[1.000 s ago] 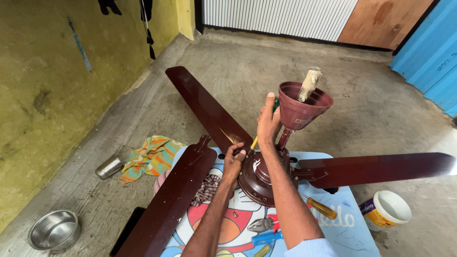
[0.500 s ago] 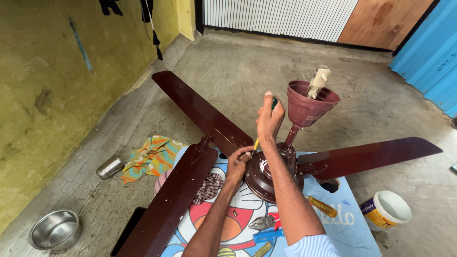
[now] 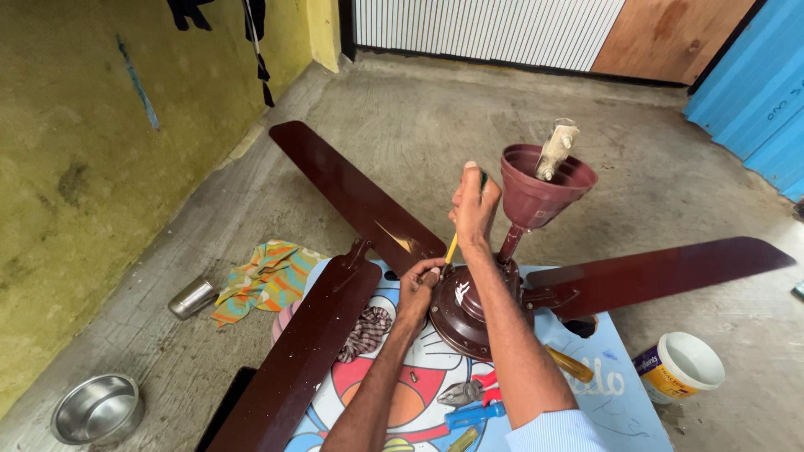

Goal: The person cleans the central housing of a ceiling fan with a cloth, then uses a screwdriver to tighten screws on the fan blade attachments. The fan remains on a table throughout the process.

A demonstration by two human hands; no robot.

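Fingers of our left hand (image 3: 421,283) curl in narrowly at the edge of the ceiling fan's maroon motor housing (image 3: 469,310), pinching at the spot where the screwdriver's tip comes down; what they pinch is too small for us to tell. Our right hand (image 3: 475,203) is wrapped shut around the handle of the screwdriver (image 3: 453,244), whose yellow shaft slants down from our fist to the housing rim.

Starting at the far left, we see a steel bowl (image 3: 96,408) on the concrete floor (image 3: 419,109) beside the yellow-green wall, then a small steel tumbler (image 3: 192,297) lying on its side, just beside a crumpled striped cloth (image 3: 266,277). Next comes the fan's near blade (image 3: 303,356), reaching toward us over the blue cartoon-printed mat (image 3: 615,393), with a checked rag (image 3: 366,331) tucked against its edge. A second blade (image 3: 352,191) runs away up-left across the floor.

The fan sits motor-down on the mat, its downrod standing upright with the cup-shaped canopy (image 3: 543,186) at the top (a pale bracket pokes out of it). Below our right forearm lie red-handled pliers (image 3: 471,390) and a blue-handled tool (image 3: 473,413) beside them. Farther right, the third blade (image 3: 670,266) stretches out over the mat's edge, and a small open white paint tub (image 3: 680,366) stands on the floor near the mat's corner.
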